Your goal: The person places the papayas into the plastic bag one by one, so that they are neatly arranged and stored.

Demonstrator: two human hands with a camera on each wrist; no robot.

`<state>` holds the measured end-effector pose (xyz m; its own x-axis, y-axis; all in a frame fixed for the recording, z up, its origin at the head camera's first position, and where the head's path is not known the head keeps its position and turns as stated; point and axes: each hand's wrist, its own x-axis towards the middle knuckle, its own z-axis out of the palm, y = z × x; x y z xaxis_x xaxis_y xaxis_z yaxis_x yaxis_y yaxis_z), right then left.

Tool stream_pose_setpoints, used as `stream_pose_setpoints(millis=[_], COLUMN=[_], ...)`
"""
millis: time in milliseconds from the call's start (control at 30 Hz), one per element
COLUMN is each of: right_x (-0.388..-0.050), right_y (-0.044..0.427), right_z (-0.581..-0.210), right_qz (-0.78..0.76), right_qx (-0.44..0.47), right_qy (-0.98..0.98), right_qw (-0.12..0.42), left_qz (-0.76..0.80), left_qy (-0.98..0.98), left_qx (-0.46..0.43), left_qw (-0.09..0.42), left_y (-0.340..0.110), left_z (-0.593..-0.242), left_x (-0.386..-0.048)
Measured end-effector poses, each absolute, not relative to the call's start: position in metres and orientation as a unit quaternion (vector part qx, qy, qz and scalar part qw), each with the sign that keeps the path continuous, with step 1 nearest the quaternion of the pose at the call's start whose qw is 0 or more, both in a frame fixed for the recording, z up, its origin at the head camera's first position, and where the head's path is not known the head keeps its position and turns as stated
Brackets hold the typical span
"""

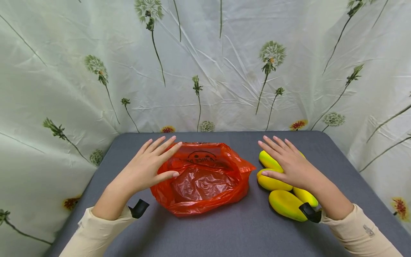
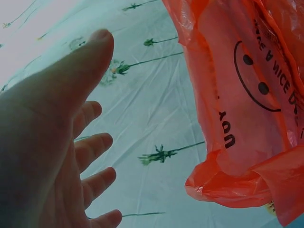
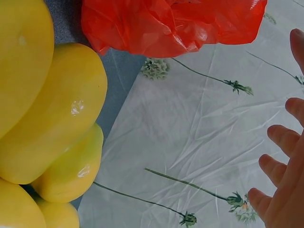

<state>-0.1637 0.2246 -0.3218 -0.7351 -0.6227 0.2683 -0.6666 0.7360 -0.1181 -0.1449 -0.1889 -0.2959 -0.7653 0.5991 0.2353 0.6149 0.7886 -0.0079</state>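
Observation:
A red plastic bag (image 1: 205, 185) with a printed smiley face lies on the table, its mouth spread wide and its inside visible. Beside its left edge hovers my left hand (image 1: 149, 166), fingers straight and spread, holding nothing. Several yellow-green mangoes (image 1: 285, 205) lie in a cluster to the right of the bag. Over them is my right hand (image 1: 290, 164), fingers also extended and holding nothing; it partly hides the mangoes behind it. In the right wrist view the mangoes (image 3: 57, 114) fill the left side, apart from the fingers (image 3: 285, 140).
A grey cloth-covered table (image 1: 221, 235) carries the bag and the mangoes. Behind and on both sides hangs a pale curtain (image 1: 224, 71) with a dandelion print. A black wrist mount (image 1: 138, 208) sits at the left sleeve and another (image 1: 310, 213) at the right.

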Motion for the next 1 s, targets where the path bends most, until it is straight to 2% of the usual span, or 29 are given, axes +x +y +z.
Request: stream_pose_setpoints(millis=[533, 1000], right_x=[-0.156, -0.135], right_y=[0.236, 0.251], right_z=[-0.329, -0.350], right_qz=[0.181, 0.215], right_qx=[0.319, 0.257], right_qy=[-0.923, -0.938], right_qw=[0.113, 0.093], left_qz=[-0.082, -0.169], left_qy=[-0.925, -0.933], left_qx=[-0.310, -0.238], left_qw=[0.202, 0.208], left_y=[-0.201, -0.208], left_z=[-0.306, -0.331], left_x=[-0.146, -0.139])
